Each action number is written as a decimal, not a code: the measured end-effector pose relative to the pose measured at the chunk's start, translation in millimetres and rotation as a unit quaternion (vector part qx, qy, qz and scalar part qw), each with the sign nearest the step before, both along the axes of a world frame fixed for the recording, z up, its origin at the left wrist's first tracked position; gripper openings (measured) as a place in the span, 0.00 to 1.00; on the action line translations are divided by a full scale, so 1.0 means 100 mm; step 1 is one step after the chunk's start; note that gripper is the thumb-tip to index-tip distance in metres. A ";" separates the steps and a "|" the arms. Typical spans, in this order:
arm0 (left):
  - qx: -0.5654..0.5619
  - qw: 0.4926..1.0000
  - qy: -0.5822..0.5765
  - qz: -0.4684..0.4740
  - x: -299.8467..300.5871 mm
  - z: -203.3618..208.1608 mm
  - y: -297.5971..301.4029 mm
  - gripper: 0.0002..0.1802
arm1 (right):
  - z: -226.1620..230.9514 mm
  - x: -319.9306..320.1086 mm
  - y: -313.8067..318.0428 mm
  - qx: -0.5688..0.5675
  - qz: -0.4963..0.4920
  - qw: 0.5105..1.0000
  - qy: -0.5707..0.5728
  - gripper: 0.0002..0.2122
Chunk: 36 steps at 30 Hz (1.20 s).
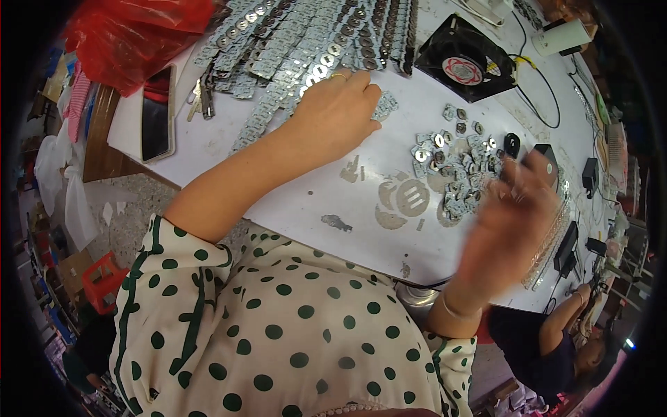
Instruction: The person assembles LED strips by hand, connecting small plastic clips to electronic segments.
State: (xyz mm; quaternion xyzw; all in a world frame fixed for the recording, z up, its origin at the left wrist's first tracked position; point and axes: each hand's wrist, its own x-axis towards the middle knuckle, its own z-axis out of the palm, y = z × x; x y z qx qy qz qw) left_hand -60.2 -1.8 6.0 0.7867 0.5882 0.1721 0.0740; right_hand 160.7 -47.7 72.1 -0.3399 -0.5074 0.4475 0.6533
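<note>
My left hand rests palm down at the near end of long rows of small metal pieces with round centres. Its fingers are curled, and what they hold, if anything, is hidden beneath them. A few similar metal pieces show right beside its fingertips. On the right, my right hand is smeared by motion, so its fingers cannot be made out. It is over the near right side of a loose pile of small metal pieces, partly covering it.
A black fan with cables stands beyond the pile. At left lie a phone, keys and a red plastic bag. A white cylinder stands far right. Another person sits at the lower right.
</note>
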 end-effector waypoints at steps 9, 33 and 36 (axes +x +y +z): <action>-0.157 0.969 -0.181 -0.054 -0.03 0.20 -0.04 0.18 | -0.68 -0.03 0.36 -0.343 0.145 0.927 0.045 0.16; -0.284 0.925 -0.188 -0.172 0.18 0.53 0.11 0.08 | -0.50 0.26 0.30 -0.166 0.192 0.928 -0.274 0.09; -0.335 0.876 -0.285 -0.198 0.17 0.53 0.10 0.07 | -0.46 0.27 0.26 -0.222 0.226 0.927 -0.199 0.08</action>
